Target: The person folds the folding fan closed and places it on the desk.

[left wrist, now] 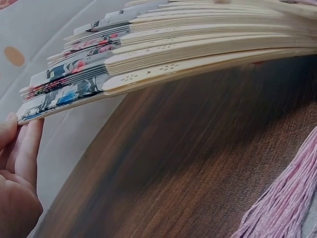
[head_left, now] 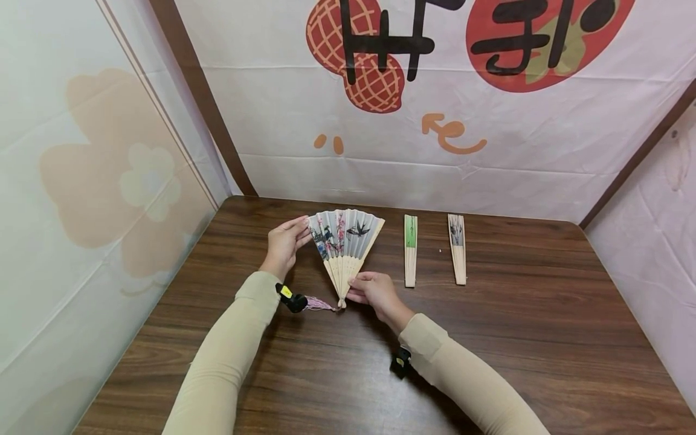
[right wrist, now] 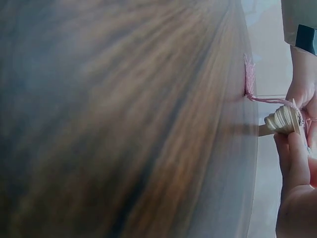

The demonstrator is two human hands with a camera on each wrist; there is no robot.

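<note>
A folding fan [head_left: 344,241], partly spread, shows grey-white fabric with pink blossoms and a dark bird over pale wooden ribs. My left hand [head_left: 284,243] pinches the upper left corner of its outer rib; the left wrist view shows thumb and fingers of that hand [left wrist: 20,183] at the rib's tip. Near the pivot, my right hand [head_left: 377,293] grips the lower right of the ribs, and the right wrist view has its fingers [right wrist: 296,161] against the stacked ribs. A pink tassel [head_left: 318,303] trails left from the pivot.
Two folded fans lie to the right on the brown wooden table [head_left: 522,338]: one with green fabric [head_left: 411,232], one with grey patterned fabric [head_left: 457,229]. A printed cloth backdrop [head_left: 272,109] rises behind the table's far edge, with more cloth at both sides.
</note>
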